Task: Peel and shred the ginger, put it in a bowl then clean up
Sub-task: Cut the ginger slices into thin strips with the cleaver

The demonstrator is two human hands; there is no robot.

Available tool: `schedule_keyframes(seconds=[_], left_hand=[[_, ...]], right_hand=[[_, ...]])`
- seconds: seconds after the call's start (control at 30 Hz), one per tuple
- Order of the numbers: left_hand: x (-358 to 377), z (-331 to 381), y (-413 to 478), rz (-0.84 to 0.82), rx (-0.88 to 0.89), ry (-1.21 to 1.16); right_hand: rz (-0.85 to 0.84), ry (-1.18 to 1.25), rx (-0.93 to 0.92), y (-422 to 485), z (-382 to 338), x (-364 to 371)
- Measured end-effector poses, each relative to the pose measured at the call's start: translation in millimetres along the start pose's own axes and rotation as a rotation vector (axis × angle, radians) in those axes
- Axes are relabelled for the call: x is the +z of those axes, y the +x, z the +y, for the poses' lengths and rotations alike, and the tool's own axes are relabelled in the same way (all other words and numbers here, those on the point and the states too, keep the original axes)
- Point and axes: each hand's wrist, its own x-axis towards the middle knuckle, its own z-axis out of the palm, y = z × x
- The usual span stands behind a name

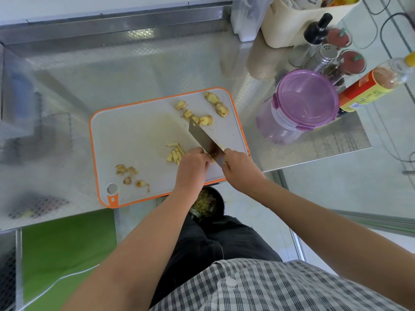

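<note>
1. The ginger lies in several lots on the cutting board [134, 131]. Pale ginger strips [175, 153] sit near the board's near edge, just left of the left hand. Round ginger slices [221, 108] are scattered along the far right part. Brownish peel scraps [130, 175] lie at the near left corner.
2. The left hand [193, 167] has its fingers curled down over a ginger piece [211, 158], pinning it right beside the blade (only a yellow sliver of it shows).
3. The right hand [241, 169] is wrapped tightly round the handle of a knife [201, 136]. The broad blade slants away to the far left, with its tip among the nearest slices.
4. The board is grey with an orange rim and lies flat on a steel bench [112, 70], its near edge close to the bench's edge.
5. To the right of the board stands a clear container with a purple lid [306, 98].
6. Beyond it are a bottle with a red and yellow label [368, 88], a metal shaker [323, 57], a dark-capped bottle [317, 30] and a cream caddy [298, 21].
7. Below the bench edge, between the forearms, a dark bin [208, 205] holds yellowish scraps.
8. A green surface [67, 250] lies lower left.
</note>
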Motion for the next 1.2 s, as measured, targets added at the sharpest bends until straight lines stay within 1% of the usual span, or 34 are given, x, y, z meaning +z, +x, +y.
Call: schedule_keyframes(seconds=[0.17,0.3,0.43,0.6,0.77,0.93,1.2], left_hand=[[-1,1,0,0.002,0.008,-0.005],[1,-2,1,-0.022,-0.004,0.015],[0,1,0,-0.028,-0.01,-0.017],[-1,1,2,-0.003,-0.008,-0.016],[-7,1,-5,0.056,0.04,-0.09],[-7,2,-3,0.067,0.024,-0.086],[-6,3,-2,0.043,0.007,-0.081]], right_hand=[[-0.013,-0.051,0.006,-3,-5,-2],[-0.025,-0.034,0.049,0,-10,-1],[0.004,-0.019,0.057,4,-15,9],[0.033,0.013,0.033,5,-12,15],[0.081,0.079,-0.005,3,0,6],[0.026,0.021,-0.023,-1,-2,2],[-0.003,-0.002,-0.008,2,-3,1]])
